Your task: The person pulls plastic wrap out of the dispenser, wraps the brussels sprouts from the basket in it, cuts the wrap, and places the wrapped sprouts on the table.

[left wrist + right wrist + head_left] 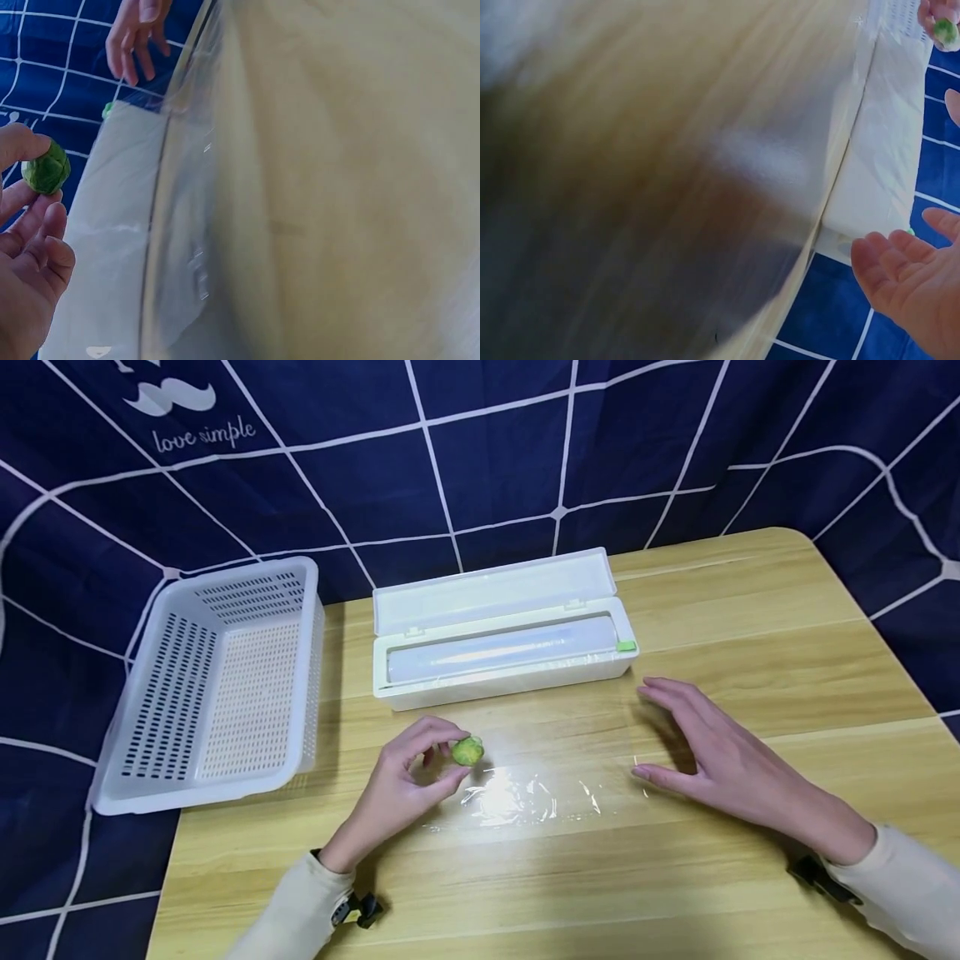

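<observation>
A small green Brussels sprout (pixel 468 751) is pinched between the thumb and fingers of my left hand (pixel 408 777). In the left wrist view the sprout (pixel 47 169) shows its leaves, held between thumb and fingertips. Below and to the right of it, clear plastic wrap (pixel 525 793) lies spread on the table, shiny and wrinkled along its front. My right hand (pixel 723 760) hovers at the right side of the wrap, fingers relaxed, thumb apart and nothing in its grasp. The wrap dispenser box (pixel 510 681), white with its lid raised, holds a roll (pixel 502 647) behind the wrap.
A white perforated basket (pixel 303 727) stands at the table's left edge. A green slider (pixel 626 646) sits at the right end of the dispenser. Dark blue cloth (pixel 502 460) with white lines hangs behind the wooden table (pixel 750 635).
</observation>
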`<action>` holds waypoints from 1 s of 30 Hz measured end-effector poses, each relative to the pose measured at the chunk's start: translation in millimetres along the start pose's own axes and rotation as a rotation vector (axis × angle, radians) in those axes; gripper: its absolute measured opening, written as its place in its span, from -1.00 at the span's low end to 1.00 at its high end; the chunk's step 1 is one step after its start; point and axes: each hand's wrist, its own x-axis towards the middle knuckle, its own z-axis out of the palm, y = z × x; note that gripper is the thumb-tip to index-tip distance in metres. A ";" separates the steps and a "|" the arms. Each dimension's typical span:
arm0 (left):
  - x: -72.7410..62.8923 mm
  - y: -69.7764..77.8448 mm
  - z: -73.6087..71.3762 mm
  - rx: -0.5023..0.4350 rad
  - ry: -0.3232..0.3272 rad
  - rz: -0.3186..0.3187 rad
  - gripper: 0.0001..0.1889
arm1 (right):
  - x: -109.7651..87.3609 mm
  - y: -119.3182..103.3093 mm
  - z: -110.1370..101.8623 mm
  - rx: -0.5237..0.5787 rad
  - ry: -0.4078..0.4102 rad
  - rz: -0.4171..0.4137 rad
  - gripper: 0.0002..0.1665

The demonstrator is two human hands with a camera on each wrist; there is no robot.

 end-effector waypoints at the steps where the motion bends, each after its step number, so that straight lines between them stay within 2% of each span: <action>1: -1.0 -0.3 2.5 -0.005 -0.007 -0.004 -0.51 | 0.0 0.1 0.0 -0.002 -0.002 0.000 0.24; 13: -9.3 -3.8 23.4 -0.015 -0.047 -0.031 -0.53 | 1.5 -1.0 2.4 -0.029 -0.027 -0.012 0.20; 20: -7.7 -4.5 39.5 0.025 -0.072 -0.052 -0.57 | 1.7 -0.5 3.5 -0.044 -0.039 -0.021 0.18; 27: -4.8 -2.1 50.1 0.027 -0.113 -0.082 -0.59 | -0.4 -1.1 2.9 -0.044 -0.038 -0.029 0.16; 30: -3.2 -1.0 53.4 0.068 -0.128 -0.090 -0.60 | -0.1 -2.0 2.5 -0.044 -0.046 -0.025 0.15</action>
